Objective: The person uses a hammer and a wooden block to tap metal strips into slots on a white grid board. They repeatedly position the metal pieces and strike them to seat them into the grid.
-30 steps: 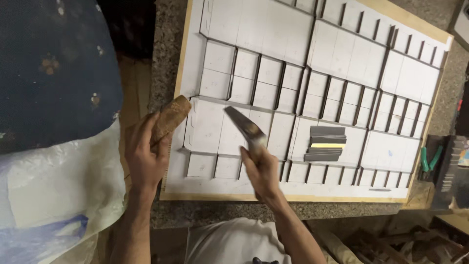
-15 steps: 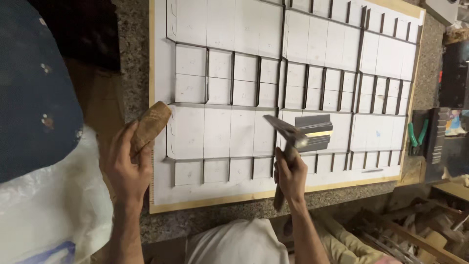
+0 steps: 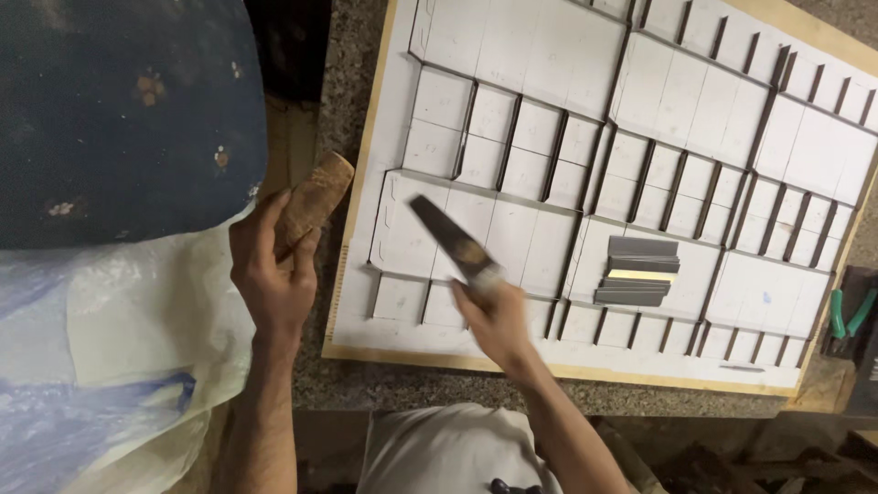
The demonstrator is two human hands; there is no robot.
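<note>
My left hand (image 3: 270, 274) grips a short brown wooden block (image 3: 314, 201) just left of the board's left edge. In my right hand (image 3: 498, 316) is a flat dark metal blade (image 3: 448, 240), blurred, that points up and left over the white board (image 3: 402, 137). The board lies on a stone counter and carries a pattern of thin dark metal strips (image 3: 549, 160) set on edge in a grid of rectangles. A small stack of grey strips (image 3: 638, 271) lies on the board to the right of my right hand.
Green-handled pliers (image 3: 849, 316) rest off the board's right edge. A dark blue speckled surface (image 3: 119, 110) and crumpled clear plastic sheeting (image 3: 110, 366) fill the left side. The speckled stone counter (image 3: 347, 55) shows around the board. My pale clothing (image 3: 448, 453) is at the bottom.
The view has shifted, so the board sits further right. My right hand has swung the blade leftward, away from the grey stack. My left hand still holds the block.
</note>
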